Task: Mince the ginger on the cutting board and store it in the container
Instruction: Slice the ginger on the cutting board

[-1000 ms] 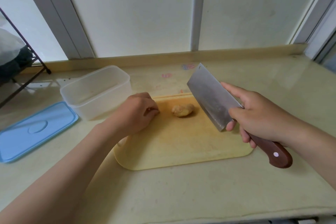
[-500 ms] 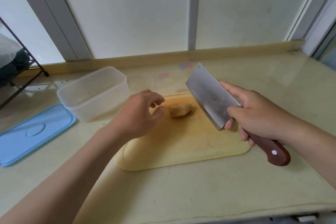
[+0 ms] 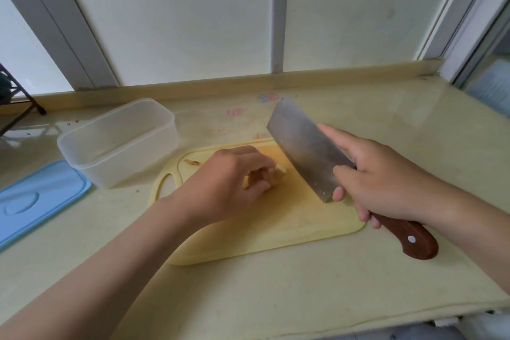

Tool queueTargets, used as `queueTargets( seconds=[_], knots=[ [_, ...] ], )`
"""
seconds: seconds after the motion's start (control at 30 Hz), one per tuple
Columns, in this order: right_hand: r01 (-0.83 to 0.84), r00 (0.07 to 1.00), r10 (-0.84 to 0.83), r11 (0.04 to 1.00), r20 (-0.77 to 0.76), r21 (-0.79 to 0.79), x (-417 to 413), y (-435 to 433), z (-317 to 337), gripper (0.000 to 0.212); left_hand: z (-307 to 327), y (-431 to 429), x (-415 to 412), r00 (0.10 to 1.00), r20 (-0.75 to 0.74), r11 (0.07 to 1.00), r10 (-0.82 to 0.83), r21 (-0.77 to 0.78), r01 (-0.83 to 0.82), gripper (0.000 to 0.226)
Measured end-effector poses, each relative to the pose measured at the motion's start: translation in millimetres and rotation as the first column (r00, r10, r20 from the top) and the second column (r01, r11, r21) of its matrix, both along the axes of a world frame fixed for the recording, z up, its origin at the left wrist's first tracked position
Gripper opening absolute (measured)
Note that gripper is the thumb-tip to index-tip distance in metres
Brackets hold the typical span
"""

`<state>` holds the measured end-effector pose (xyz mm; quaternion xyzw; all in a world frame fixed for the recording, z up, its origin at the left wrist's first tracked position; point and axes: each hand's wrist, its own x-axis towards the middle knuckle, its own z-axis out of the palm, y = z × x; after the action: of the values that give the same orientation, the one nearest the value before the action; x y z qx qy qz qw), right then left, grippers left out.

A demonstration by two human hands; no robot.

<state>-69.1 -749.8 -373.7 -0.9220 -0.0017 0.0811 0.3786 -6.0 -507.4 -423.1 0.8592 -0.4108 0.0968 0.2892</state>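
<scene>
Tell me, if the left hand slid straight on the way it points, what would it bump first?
Probably the cleaver. The left hand, holding the ginger, points toward its blade, and nothing else lies between them. How high the right hand holds it is unclear.

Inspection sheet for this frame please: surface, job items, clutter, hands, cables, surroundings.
Surface: yellowish countertop, faint coloured marks near the back.
Job's things: cutting board centre; ginger on it, mostly hidden; clear container open, left of board; blue lid flat beside it.
Clutter: small scrap on the board's left end.
Hands: left hand curled over the ginger; right hand grips the cleaver, blade over the board.
Cables: nothing seen.
Surroundings: window frame behind; dark rack far left.
</scene>
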Motion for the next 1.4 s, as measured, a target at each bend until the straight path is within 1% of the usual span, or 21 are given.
queueTargets(
  seconds=[0.1, 0.2, 0.43, 0.57, 0.73, 0.93, 1.03, 1.1, 1.13, 1.27, 1.4],
  knots=[
    [-0.039, 0.998, 0.036, 0.997, -0.045, -0.067, 1, 5, 3, 0.08, -2, 1, 1, 0.998, 0.046, 0.999, -0.041, 0.027, 0.039, 0.02],
    [-0.057, 0.996, 0.049, 0.994, -0.081, -0.095, 2, 8, 8, 0.082, -6, 6, 3, 0.996, 0.07, 0.998, -0.054, 0.027, 0.052, 0.021],
    [-0.023, 1.0, 0.022, 0.995, -0.011, -0.094, -6, 21, 16, 0.083, -12, 5, 4, 0.993, 0.114, 0.998, -0.036, -0.05, 0.041, 0.025],
    [-0.029, 0.999, 0.031, 0.991, 0.01, -0.13, -7, 25, 19, 0.083, -14, 5, 0, 0.995, 0.093, 0.997, -0.041, -0.059, 0.047, 0.022],
    [-0.037, 0.999, 0.038, 0.992, 0.004, -0.122, -8, 27, 17, 0.081, -14, 7, -1, 0.995, 0.089, 0.997, -0.052, -0.048, 0.056, 0.018],
    [-0.051, 0.999, 0.051, 0.991, -0.001, -0.121, -10, 28, 16, 0.081, -15, 8, -1, 0.994, 0.093, 0.996, -0.049, -0.073, 0.056, 0.016],
    [-0.056, 0.998, 0.056, 0.991, -0.004, -0.123, -10, 28, 16, 0.081, -17, 9, -2, 0.998, 0.044, 0.993, -0.043, -0.104, 0.047, 0.019],
    [-0.056, 0.998, 0.056, 0.991, -0.007, -0.121, -10, 28, 16, 0.081, -18, 10, -3, 1.0, 0.002, 0.992, -0.012, -0.127, 0.012, 0.026],
    [-0.057, 0.998, 0.057, 0.991, -0.007, -0.122, -10, 27, 16, 0.081, -18, 10, -3, 1.0, 0.005, 0.991, 0.014, -0.13, -0.013, 0.029],
    [-0.047, 0.999, 0.048, 0.992, 0.009, -0.12, -6, 26, 15, 0.08, -21, 8, 4, 0.986, 0.145, 0.997, 0.08, -0.026, -0.077, 0.026],
    [-0.037, 0.999, 0.038, 0.993, 0.011, -0.112, -5, 26, 12, 0.079, -20, 8, 2, 0.971, 0.234, 0.998, 0.049, 0.024, -0.056, 0.015]
  ],
)
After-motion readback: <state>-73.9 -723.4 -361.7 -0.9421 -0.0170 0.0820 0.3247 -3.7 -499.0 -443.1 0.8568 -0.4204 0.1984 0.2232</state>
